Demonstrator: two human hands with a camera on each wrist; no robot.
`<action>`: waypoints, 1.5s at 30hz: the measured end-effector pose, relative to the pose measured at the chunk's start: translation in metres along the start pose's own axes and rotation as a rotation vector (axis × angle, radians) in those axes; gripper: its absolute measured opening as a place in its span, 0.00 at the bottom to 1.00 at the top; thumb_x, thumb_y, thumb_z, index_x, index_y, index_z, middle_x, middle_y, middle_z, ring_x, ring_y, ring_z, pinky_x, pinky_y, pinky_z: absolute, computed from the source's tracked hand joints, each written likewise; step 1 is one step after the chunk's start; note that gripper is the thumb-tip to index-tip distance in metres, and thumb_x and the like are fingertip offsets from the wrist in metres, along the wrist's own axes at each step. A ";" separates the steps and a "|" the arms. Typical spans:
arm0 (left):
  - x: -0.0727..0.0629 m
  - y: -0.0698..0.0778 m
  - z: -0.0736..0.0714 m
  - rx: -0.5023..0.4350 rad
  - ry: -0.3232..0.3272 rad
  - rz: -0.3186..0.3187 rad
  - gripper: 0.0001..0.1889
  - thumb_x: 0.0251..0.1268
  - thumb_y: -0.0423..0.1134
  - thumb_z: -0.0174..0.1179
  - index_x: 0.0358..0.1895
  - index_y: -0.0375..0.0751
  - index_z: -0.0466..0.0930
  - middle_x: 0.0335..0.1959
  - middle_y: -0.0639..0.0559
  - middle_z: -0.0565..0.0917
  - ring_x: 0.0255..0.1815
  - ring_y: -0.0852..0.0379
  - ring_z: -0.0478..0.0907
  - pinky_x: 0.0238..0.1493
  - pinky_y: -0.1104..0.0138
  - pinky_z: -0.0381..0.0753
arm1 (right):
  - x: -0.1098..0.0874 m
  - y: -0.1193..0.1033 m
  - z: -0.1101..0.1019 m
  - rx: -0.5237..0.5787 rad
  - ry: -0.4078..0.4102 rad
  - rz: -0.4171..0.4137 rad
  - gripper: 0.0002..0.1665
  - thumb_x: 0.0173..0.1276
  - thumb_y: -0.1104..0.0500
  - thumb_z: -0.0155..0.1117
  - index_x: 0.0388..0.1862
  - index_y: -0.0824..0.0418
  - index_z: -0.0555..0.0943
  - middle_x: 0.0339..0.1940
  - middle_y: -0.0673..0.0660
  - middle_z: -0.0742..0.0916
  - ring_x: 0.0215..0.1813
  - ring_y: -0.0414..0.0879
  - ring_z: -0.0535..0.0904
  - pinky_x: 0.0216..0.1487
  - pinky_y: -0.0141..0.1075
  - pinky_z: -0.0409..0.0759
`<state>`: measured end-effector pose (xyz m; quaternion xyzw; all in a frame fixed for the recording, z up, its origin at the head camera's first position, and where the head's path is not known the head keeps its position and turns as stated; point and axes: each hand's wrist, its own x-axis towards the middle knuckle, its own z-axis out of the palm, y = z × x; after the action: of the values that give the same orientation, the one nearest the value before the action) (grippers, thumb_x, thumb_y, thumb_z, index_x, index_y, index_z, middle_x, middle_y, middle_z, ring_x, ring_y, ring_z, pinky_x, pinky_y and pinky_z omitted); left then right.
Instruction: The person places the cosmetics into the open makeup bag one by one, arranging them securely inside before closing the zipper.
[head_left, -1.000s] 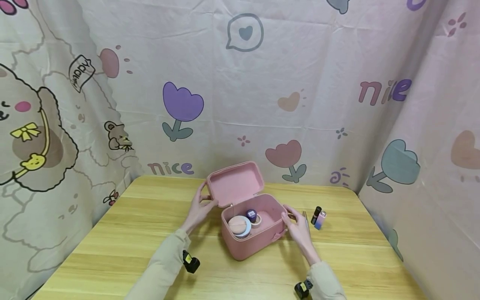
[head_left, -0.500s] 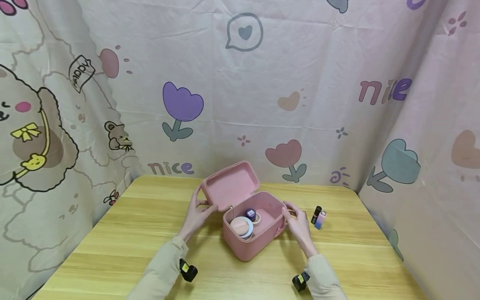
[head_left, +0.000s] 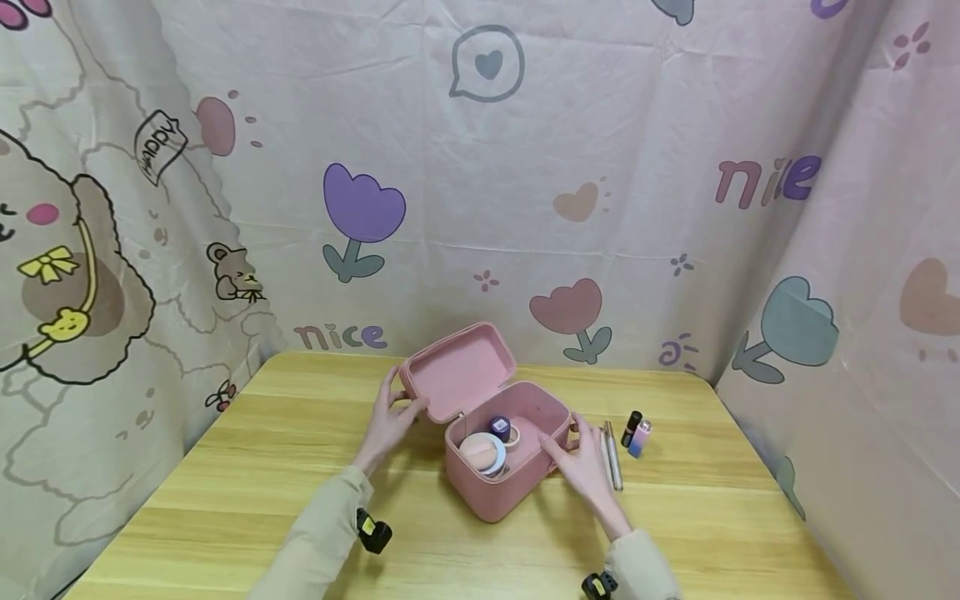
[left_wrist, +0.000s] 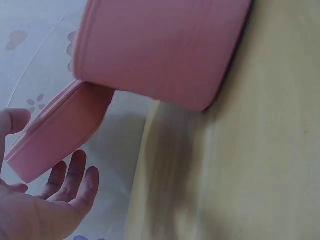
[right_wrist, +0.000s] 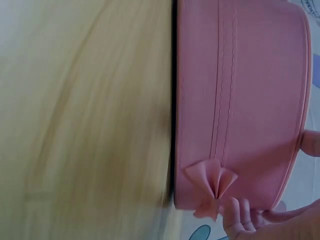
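A pink cosmetic case (head_left: 498,492) stands on the wooden table with its lid (head_left: 461,371) tilted up at the back left. Inside, a round peach powder puff (head_left: 477,451) lies on a white round item beside a dark purple jar (head_left: 500,428) and a pale ring (head_left: 514,436). My left hand (head_left: 386,429) holds the lid's left edge, thumb on one side and fingers on the other. At the right end of the case, my right hand (head_left: 588,471) grips the rim; in the right wrist view its fingers lie near the pink bow (right_wrist: 212,182).
Right of the case lie slim metallic sticks (head_left: 612,457), a black tube (head_left: 632,428) and a pink-and-blue tube (head_left: 640,438). A patterned curtain (head_left: 480,208) hangs behind the wooden table (head_left: 300,417).
The lid has shifted slightly left with my left hand, and the case has turned a little. My right hand's thumb has moved forward along the rim, and the metallic sticks show more.
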<state>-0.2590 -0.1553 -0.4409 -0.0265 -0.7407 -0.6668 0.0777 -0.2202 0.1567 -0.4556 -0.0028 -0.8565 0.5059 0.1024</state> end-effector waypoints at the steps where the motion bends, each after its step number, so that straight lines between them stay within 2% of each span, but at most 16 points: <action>1: 0.003 0.002 -0.001 -0.001 -0.001 0.006 0.45 0.71 0.33 0.60 0.82 0.41 0.40 0.63 0.26 0.69 0.53 0.41 0.83 0.51 0.64 0.86 | -0.001 -0.001 0.001 0.003 -0.006 0.005 0.47 0.67 0.52 0.69 0.76 0.72 0.59 0.64 0.73 0.71 0.49 0.55 0.78 0.41 0.34 0.78; 5: 0.013 0.009 -0.004 0.024 -0.012 0.028 0.39 0.75 0.36 0.56 0.81 0.38 0.46 0.71 0.27 0.64 0.66 0.32 0.73 0.63 0.55 0.82 | -0.005 -0.003 0.002 -0.006 -0.013 0.029 0.49 0.68 0.51 0.68 0.77 0.71 0.57 0.67 0.74 0.69 0.52 0.56 0.79 0.43 0.35 0.80; 9: 0.021 0.014 -0.006 0.060 -0.013 0.072 0.31 0.76 0.37 0.55 0.77 0.36 0.58 0.75 0.30 0.64 0.72 0.31 0.69 0.69 0.52 0.77 | -0.006 -0.003 0.003 0.015 -0.025 0.036 0.50 0.68 0.51 0.68 0.78 0.71 0.56 0.68 0.74 0.67 0.53 0.57 0.79 0.45 0.37 0.80; 11: 0.024 0.016 -0.007 0.073 0.002 0.093 0.27 0.76 0.36 0.54 0.75 0.35 0.63 0.74 0.31 0.67 0.72 0.32 0.70 0.69 0.56 0.77 | -0.005 -0.002 0.003 0.024 -0.028 0.037 0.49 0.68 0.51 0.68 0.78 0.70 0.56 0.68 0.73 0.68 0.53 0.58 0.79 0.45 0.37 0.80; 13: 0.026 0.016 -0.007 0.074 0.024 0.109 0.24 0.77 0.36 0.54 0.72 0.33 0.67 0.72 0.31 0.70 0.71 0.34 0.71 0.66 0.65 0.78 | -0.004 -0.002 0.004 0.025 -0.023 0.035 0.49 0.68 0.51 0.68 0.78 0.69 0.57 0.68 0.72 0.68 0.54 0.58 0.79 0.46 0.37 0.80; 16: 0.026 0.017 -0.007 0.056 0.062 0.116 0.22 0.77 0.36 0.54 0.68 0.30 0.70 0.69 0.30 0.73 0.71 0.36 0.72 0.58 0.79 0.77 | 0.000 -0.001 0.004 0.028 -0.016 0.023 0.48 0.68 0.52 0.68 0.78 0.69 0.57 0.69 0.72 0.70 0.56 0.60 0.79 0.49 0.41 0.83; 19: 0.023 0.018 -0.007 0.025 0.089 0.119 0.20 0.76 0.34 0.55 0.65 0.28 0.72 0.67 0.30 0.75 0.70 0.37 0.72 0.53 0.85 0.75 | 0.002 0.001 0.005 0.039 -0.018 0.018 0.46 0.69 0.53 0.68 0.78 0.69 0.58 0.70 0.72 0.70 0.59 0.61 0.79 0.53 0.47 0.83; 21: 0.021 0.019 -0.007 -0.002 0.105 0.113 0.19 0.74 0.34 0.57 0.63 0.27 0.73 0.66 0.31 0.76 0.69 0.39 0.75 0.51 0.85 0.76 | 0.004 0.002 0.004 0.048 -0.025 0.022 0.45 0.70 0.54 0.67 0.78 0.69 0.58 0.72 0.72 0.70 0.60 0.62 0.78 0.56 0.49 0.83; 24: 0.017 0.021 -0.009 -0.016 0.117 0.106 0.19 0.73 0.33 0.58 0.62 0.27 0.74 0.65 0.31 0.76 0.58 0.54 0.82 0.49 0.84 0.79 | 0.006 0.002 0.004 0.065 -0.033 0.018 0.44 0.70 0.54 0.66 0.77 0.70 0.59 0.72 0.73 0.70 0.61 0.63 0.79 0.58 0.50 0.83; 28: 0.013 0.022 -0.012 0.002 0.125 0.098 0.18 0.72 0.34 0.60 0.60 0.28 0.75 0.61 0.32 0.77 0.43 0.73 0.80 0.46 0.81 0.81 | 0.010 0.003 0.003 0.106 -0.040 -0.007 0.41 0.71 0.56 0.65 0.76 0.72 0.61 0.72 0.74 0.71 0.62 0.65 0.79 0.57 0.46 0.85; 31: 0.011 0.022 -0.015 0.036 0.124 0.113 0.18 0.71 0.34 0.60 0.60 0.30 0.76 0.59 0.33 0.79 0.41 0.72 0.80 0.45 0.80 0.81 | 0.014 0.004 0.003 0.139 -0.046 -0.020 0.38 0.71 0.58 0.65 0.75 0.72 0.63 0.72 0.74 0.72 0.63 0.68 0.79 0.57 0.46 0.86; 35: 0.007 0.023 -0.017 0.081 0.114 0.133 0.20 0.70 0.33 0.61 0.64 0.36 0.78 0.59 0.34 0.81 0.39 0.70 0.81 0.42 0.78 0.82 | 0.017 0.004 0.003 0.155 -0.053 -0.015 0.37 0.72 0.59 0.63 0.74 0.72 0.64 0.71 0.74 0.72 0.66 0.70 0.77 0.61 0.51 0.83; 41: -0.001 0.028 -0.017 0.114 0.117 0.104 0.21 0.69 0.35 0.62 0.65 0.41 0.79 0.56 0.38 0.76 0.45 0.61 0.82 0.40 0.77 0.82 | 0.021 0.004 0.001 0.165 -0.069 -0.025 0.37 0.73 0.59 0.63 0.73 0.75 0.63 0.69 0.76 0.73 0.67 0.73 0.75 0.65 0.55 0.79; 45: -0.008 0.031 -0.016 0.108 0.125 0.100 0.21 0.69 0.37 0.63 0.64 0.42 0.79 0.54 0.41 0.74 0.45 0.62 0.81 0.38 0.76 0.81 | 0.025 0.004 0.000 0.182 -0.092 -0.032 0.35 0.74 0.60 0.61 0.73 0.76 0.63 0.69 0.77 0.73 0.68 0.75 0.73 0.66 0.56 0.77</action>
<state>-0.2450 -0.1671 -0.4101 -0.0177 -0.7671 -0.6214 0.1581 -0.2453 0.1616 -0.4542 0.0437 -0.8109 0.5793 0.0709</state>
